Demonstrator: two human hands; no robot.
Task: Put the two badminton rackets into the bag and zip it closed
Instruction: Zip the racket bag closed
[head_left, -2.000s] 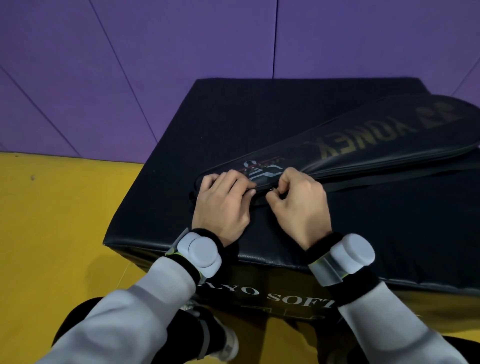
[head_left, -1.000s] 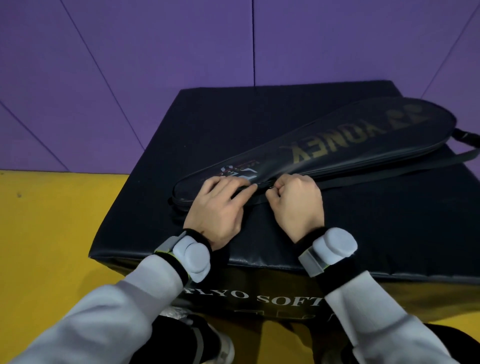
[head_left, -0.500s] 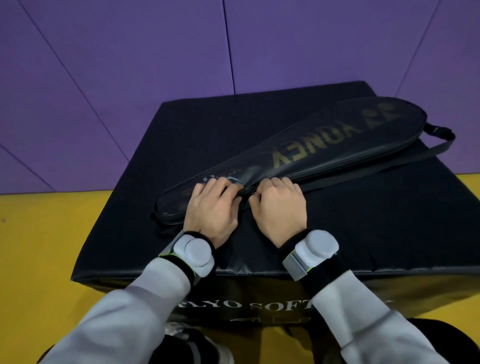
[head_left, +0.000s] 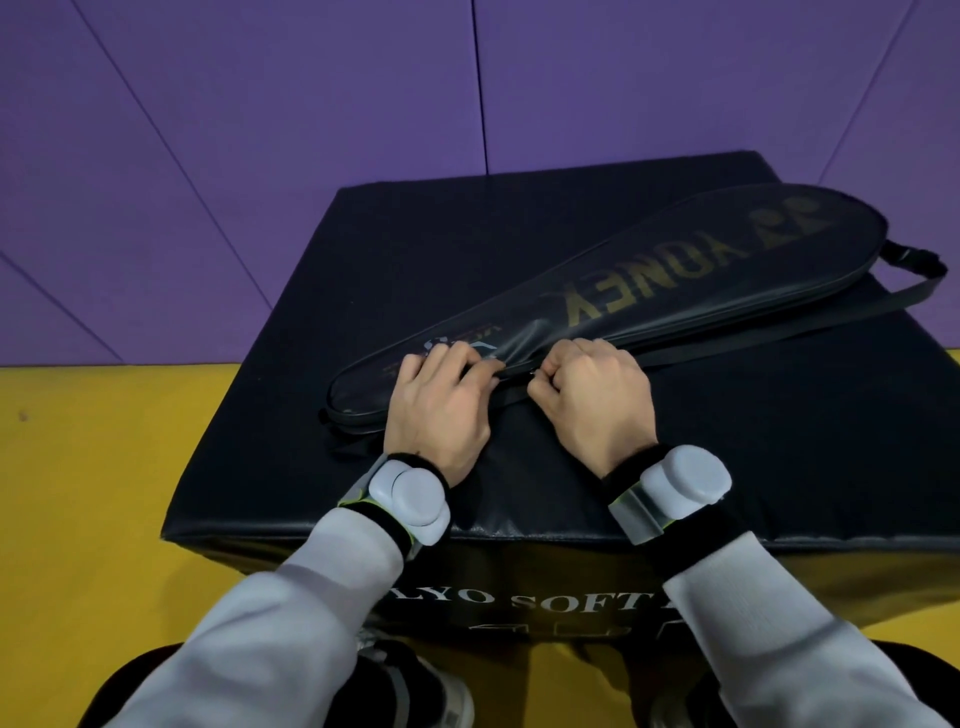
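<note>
Purple padded wall panels (head_left: 311, 130) rise behind a yellow floor mat (head_left: 93, 493), and on the mat stands a large black soft box (head_left: 779, 441) with pale lettering on its near face. Across its top lies the black racket bag (head_left: 649, 280), running from the near left to the far right, its wide rounded end far right and its narrow end near left; gold lettering runs along its upper face. A black strap (head_left: 779, 322) trails along the bag's near edge to a buckle at the far right end. No rackets show outside the bag. The left hand (head_left: 441, 405) presses flat on the narrow end, fingers spread over the near edge. The right hand (head_left: 592, 400), just beside it, is curled, thumb and fingers pinched at the bag's edge seam; the zipper pull itself is too small to tell. Both wrists wear grey devices on black bands.
</note>
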